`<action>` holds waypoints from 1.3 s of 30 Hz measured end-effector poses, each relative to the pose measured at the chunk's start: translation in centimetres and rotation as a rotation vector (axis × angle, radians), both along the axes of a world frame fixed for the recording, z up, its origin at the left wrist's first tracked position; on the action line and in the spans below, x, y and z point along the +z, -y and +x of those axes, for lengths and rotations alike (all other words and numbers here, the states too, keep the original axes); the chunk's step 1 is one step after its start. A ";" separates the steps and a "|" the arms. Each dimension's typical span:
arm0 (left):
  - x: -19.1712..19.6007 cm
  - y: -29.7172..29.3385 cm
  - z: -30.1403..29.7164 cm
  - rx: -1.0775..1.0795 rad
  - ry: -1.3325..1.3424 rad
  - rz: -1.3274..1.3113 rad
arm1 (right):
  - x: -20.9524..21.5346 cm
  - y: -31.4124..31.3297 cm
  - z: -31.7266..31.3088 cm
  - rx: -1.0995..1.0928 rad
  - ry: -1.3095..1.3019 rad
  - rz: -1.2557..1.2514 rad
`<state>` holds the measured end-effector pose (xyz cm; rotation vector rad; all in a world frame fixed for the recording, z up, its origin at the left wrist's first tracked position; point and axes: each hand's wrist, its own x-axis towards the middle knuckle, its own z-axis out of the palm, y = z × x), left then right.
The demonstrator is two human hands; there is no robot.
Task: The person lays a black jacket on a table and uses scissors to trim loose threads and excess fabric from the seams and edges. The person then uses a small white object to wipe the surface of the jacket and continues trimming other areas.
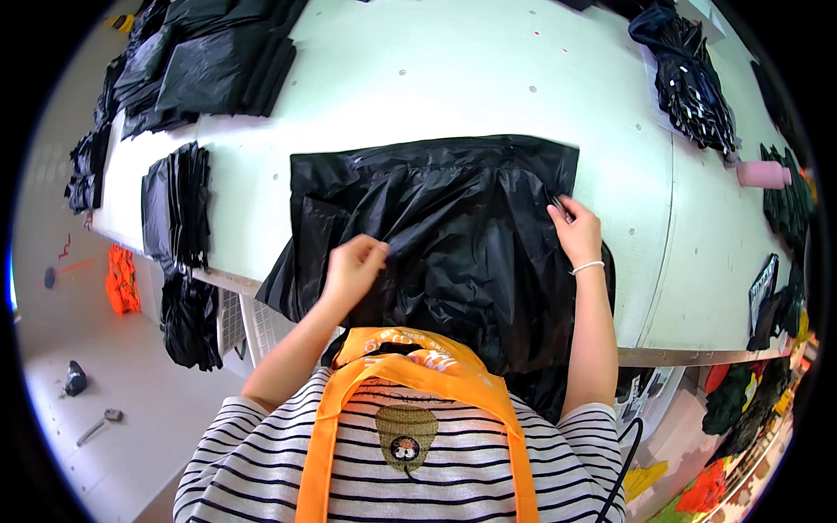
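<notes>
A black garment of thin, shiny, wrinkled fabric (462, 244) lies spread before me, its lower part hanging over the table's near edge. Over its left half is my left hand (356, 268), fingers curled and fingertips together; whatever they pinch is too small to make out. My right hand (577, 231), with a white band on the wrist, is at the garment's right edge. Its thumb and fingers close on something small and dark, which I cannot tell from the fabric behind it.
Folded black fabric pieces (222, 74) are piled at the far left of the pale table (418, 96), with a narrower black stack (177, 205) nearer. A tied black bundle (693, 87) lies far right, near a pink thread cone (761, 174). An orange cloth (122, 281) hangs left.
</notes>
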<state>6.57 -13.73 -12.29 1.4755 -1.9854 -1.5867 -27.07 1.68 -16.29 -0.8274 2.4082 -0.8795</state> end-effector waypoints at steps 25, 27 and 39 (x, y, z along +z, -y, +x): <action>14.5 -16.1 20.9 -0.450 -0.757 0.834 | 5.0 -2.4 27.9 1.048 0.202 -0.348; 13.8 -16.6 23.6 -0.470 -0.812 0.941 | 5.5 -5.3 31.8 1.058 0.093 -0.328; 12.5 -21.0 30.3 -0.863 -0.815 1.240 | 1.7 -29.6 41.2 -0.249 0.410 -0.450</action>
